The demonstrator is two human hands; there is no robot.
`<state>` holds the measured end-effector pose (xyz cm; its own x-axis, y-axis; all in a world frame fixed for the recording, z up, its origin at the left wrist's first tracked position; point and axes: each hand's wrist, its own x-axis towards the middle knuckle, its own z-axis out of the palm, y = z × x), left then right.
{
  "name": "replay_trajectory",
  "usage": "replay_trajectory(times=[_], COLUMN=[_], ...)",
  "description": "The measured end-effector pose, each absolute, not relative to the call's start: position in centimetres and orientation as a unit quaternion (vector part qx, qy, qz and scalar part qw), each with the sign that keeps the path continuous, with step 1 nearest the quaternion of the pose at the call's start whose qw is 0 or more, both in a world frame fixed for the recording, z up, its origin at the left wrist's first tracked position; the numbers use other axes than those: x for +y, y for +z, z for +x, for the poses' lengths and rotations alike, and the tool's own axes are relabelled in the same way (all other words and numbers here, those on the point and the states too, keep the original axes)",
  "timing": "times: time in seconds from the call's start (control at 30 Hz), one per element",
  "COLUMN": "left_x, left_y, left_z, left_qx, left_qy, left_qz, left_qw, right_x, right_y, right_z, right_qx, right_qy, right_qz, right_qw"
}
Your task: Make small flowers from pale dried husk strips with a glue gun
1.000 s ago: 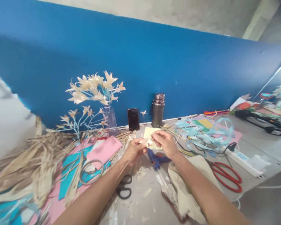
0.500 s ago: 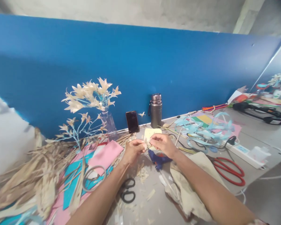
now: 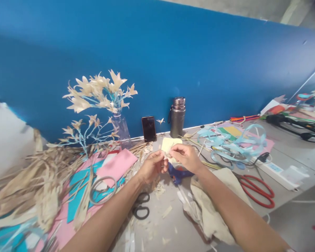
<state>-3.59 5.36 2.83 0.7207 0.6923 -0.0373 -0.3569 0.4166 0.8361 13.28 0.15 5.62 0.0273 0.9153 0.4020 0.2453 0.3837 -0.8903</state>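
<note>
My left hand (image 3: 154, 166) and my right hand (image 3: 185, 156) meet near the middle of the table. Both pinch a small pale piece (image 3: 167, 154) between their fingertips; its shape is too small to tell. Behind the fingers lies a pale yellow pad (image 3: 170, 142). A blue glue gun (image 3: 177, 174) rests just below my right hand. Black-handled scissors (image 3: 141, 206) lie beside my left forearm. Pale scraps (image 3: 159, 189) are scattered below the hands.
At the left, cream flowers (image 3: 99, 91) stand in a clear vase (image 3: 121, 129) behind dried husks (image 3: 21, 175). A phone (image 3: 148, 128) and a metal flask (image 3: 177, 118) stand by the blue wall. Red-handled scissors (image 3: 259, 192), blue ribbon (image 3: 225, 140) and a power strip (image 3: 275, 173) lie right.
The fingers of my left hand have turned and spread a little while its thumb side keeps the pinch. The whole view has tilted slightly downward.
</note>
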Motion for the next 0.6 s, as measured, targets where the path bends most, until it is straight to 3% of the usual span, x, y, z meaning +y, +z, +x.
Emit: replay_trajectory(times=[0.27,0.6], left_x=[5.2,5.1], left_y=[3.0,3.1], left_z=[-3.6,-3.3], left_qx=[0.181,0.197], left_qy=[0.334,0.373], left_qz=[0.402,0.462], left_qw=[0.833,0.780], right_x=[-0.1,0.5], right_y=[5.6,5.4], right_z=[12.8,14.3], right_qx=[-0.651,-0.677], right_qy=[0.252,0.344], right_qz=[-0.483,-0.385], right_qw=[0.528,0.524])
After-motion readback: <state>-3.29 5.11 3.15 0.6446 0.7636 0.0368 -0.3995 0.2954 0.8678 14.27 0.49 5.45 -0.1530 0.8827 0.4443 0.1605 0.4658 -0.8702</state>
